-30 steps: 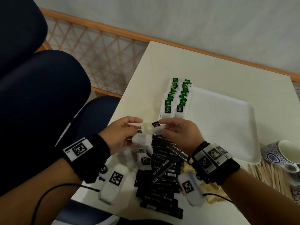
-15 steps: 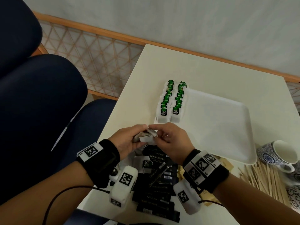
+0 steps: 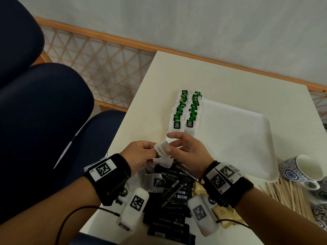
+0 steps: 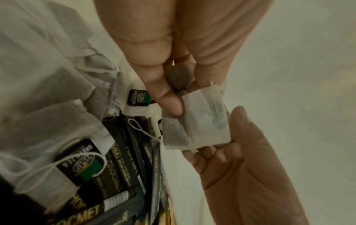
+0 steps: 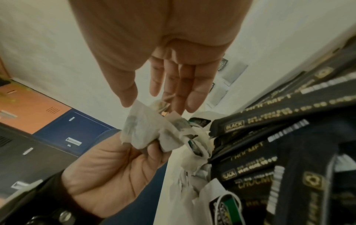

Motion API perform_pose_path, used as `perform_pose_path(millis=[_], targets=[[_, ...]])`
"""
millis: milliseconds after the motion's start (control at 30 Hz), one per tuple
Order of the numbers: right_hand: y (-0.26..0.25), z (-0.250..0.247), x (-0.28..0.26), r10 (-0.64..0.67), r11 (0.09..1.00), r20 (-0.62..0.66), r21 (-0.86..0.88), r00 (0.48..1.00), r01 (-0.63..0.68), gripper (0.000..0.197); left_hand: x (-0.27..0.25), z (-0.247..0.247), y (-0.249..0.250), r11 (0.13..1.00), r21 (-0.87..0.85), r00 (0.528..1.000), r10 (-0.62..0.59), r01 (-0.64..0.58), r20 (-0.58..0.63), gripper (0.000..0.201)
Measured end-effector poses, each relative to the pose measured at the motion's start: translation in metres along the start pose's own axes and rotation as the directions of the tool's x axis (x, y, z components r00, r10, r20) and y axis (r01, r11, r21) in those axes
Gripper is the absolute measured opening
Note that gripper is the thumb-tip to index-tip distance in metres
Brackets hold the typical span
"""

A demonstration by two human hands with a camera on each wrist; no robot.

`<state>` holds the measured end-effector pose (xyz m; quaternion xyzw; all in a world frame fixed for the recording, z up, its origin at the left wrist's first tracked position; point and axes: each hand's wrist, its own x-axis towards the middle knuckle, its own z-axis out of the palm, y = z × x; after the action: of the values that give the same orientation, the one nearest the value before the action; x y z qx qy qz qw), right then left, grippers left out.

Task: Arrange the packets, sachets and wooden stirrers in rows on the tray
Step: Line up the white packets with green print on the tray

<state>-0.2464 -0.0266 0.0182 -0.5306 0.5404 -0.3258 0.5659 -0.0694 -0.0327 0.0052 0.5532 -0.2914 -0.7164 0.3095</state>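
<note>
I see the left hand holding a small bunch of white tea bags above the near edge of the bench; its thumb and fingers are curled and pinch the paper. In the left wrist view the thumb presses on the top bag. The right hand is just beside it with straight, relaxed fingers, and their tips touch the far side of the bunch, but they do not close on it.

On the left part of the white tray I see two rows of green tea sachets, overlapping one after another. Under both wrists lies a heap of black packets with gold letters, mixed with some loose tea bags and brown sachets. The wooden stirrers lie in a pile on the bench at the right, near the tray corner, beside a blue and white cup.
</note>
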Motion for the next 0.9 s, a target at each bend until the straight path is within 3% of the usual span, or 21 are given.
perform_pose_path(millis=[200, 267, 367, 500, 600, 700, 800, 900], targets=[[0.000, -0.004, 0.001, 0.028, 0.999, 0.044, -0.016, 0.999, -0.028, 0.032, 0.004, -0.003, 0.002, 1.000, 0.008, 1.000, -0.006, 0.006, -0.001, 0.021], [0.000, -0.004, 0.001, -0.024, 0.991, -0.011, -0.134, 1.000, 0.022, 0.032, 0.002, -0.001, 0.004, 1.000, -0.013, 1.000, -0.004, 0.004, 0.021, 0.017], [-0.003, -0.003, 0.001, -0.100, 0.948, -0.053, -0.307, 0.994, 0.079, 0.023, 0.003, 0.001, 0.005, 0.999, -0.036, 0.999, -0.011, 0.013, 0.044, 0.034], [-0.010, 0.001, -0.002, -0.018, 0.991, 0.044, -0.131, 0.999, 0.024, 0.007, 0.007, 0.002, 0.002, 0.999, -0.039, 1.000, 0.006, -0.005, 0.030, 0.025], [-0.007, 0.000, -0.001, -0.016, 0.984, 0.015, -0.178, 1.000, 0.018, 0.022, 0.007, 0.003, 0.002, 0.999, -0.048, 1.000, 0.010, -0.009, 0.022, 0.013], [-0.006, -0.001, 0.002, 0.006, 0.986, -0.006, -0.169, 1.000, -0.007, 0.006, 0.006, 0.003, 0.003, 1.000, 0.013, 0.999, 0.006, -0.006, 0.031, 0.019], [-0.006, -0.008, 0.004, -0.009, 0.968, -0.055, -0.252, 0.998, -0.005, 0.020, 0.003, 0.002, 0.006, 0.999, 0.048, 0.999, 0.004, -0.006, 0.036, 0.016], [-0.010, -0.022, 0.008, -0.002, 0.953, -0.116, -0.302, 0.993, -0.033, 0.021, 0.003, -0.001, 0.009, 0.998, 0.062, 1.000, 0.028, -0.027, -0.008, 0.013]])
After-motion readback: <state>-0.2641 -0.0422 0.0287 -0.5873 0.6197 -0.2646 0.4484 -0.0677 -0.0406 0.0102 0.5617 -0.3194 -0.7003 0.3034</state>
